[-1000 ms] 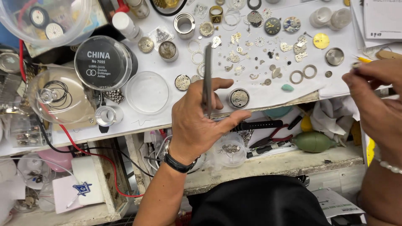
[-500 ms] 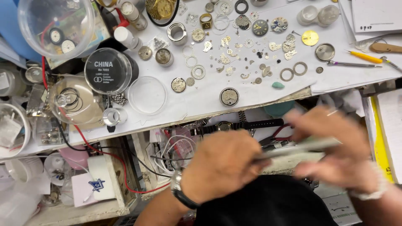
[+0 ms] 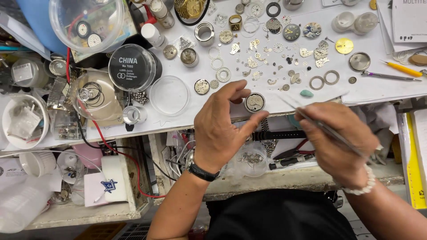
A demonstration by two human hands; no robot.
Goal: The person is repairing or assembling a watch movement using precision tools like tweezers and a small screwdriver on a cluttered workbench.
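Note:
My left hand [image 3: 224, 126] rests at the front edge of the white work surface [image 3: 275, 93], its fingers curled around a round watch movement [image 3: 255, 102] and touching it from both sides. My right hand [image 3: 340, 142] is closed on thin metal tweezers [image 3: 311, 120], whose tip points up-left toward the movement. A black wristwatch [image 3: 201, 171] sits on my left wrist and a bead bracelet [image 3: 362, 189] on my right. Many small gears, rings and plates [image 3: 275, 58] lie scattered on the white sheet beyond my hands.
A round black-lidded tin [image 3: 132, 67] and a clear dish [image 3: 169, 95] stand to the left. A clear dome lid [image 3: 86, 20] sits at the back left. A yellow-handled tool [image 3: 402, 69] lies at right. Wires, pliers and a small jar fill the open drawer [image 3: 267, 155] below.
My left hand has moved up from the drawer to the watch movement. The tweezers passed into my right hand, which now holds them alone near the table edge.

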